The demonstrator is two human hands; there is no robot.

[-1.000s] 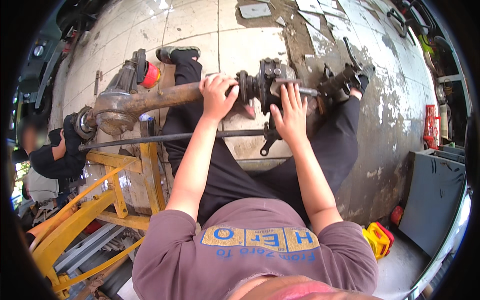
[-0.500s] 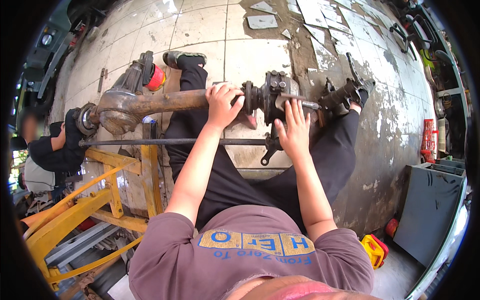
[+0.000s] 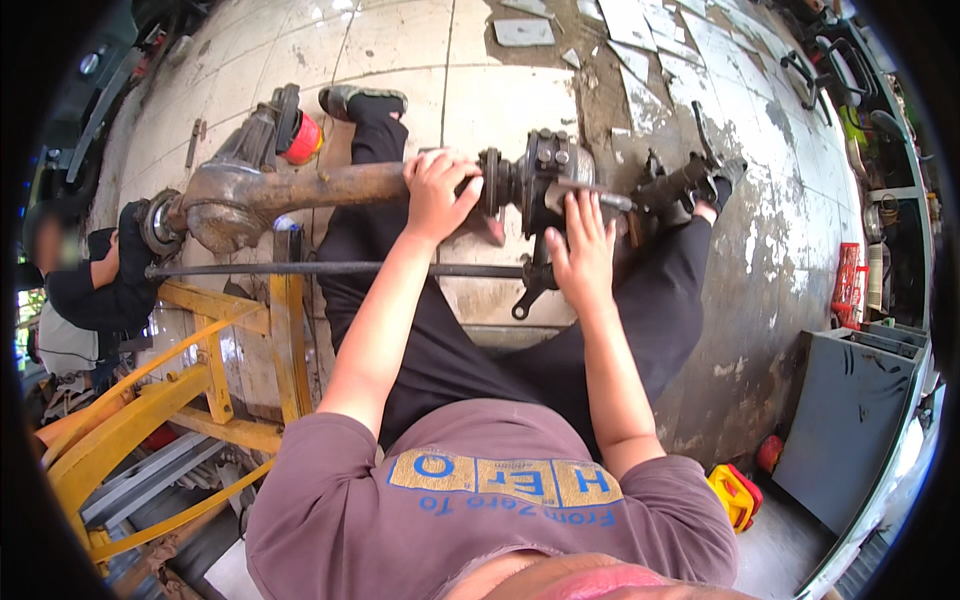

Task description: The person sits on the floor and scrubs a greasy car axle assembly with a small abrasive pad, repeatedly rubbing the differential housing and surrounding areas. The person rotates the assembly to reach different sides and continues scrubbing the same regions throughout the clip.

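A rusty vehicle axle housing lies across in front of me, its bulging differential casing toward the left. My left hand is curled over the tube beside a dark flange. At its right end is a bolted wheel hub. My right hand rests against the near side of this hub, fingers stretched out and thumb apart. Nearer to me runs a long thin tie rod, ending in an eyed lever under the hub. Dark steering parts project at the far right.
A yellow metal frame stands at the left, near another person crouching by the axle's left end. A grey metal box and a yellow-red object are at the right. Broken tiles lie at the back; a red-yellow round thing stands behind the axle.
The whole view has shifted slightly, so things sit a little further left and up. Both hands keep their places on the axle and hub.
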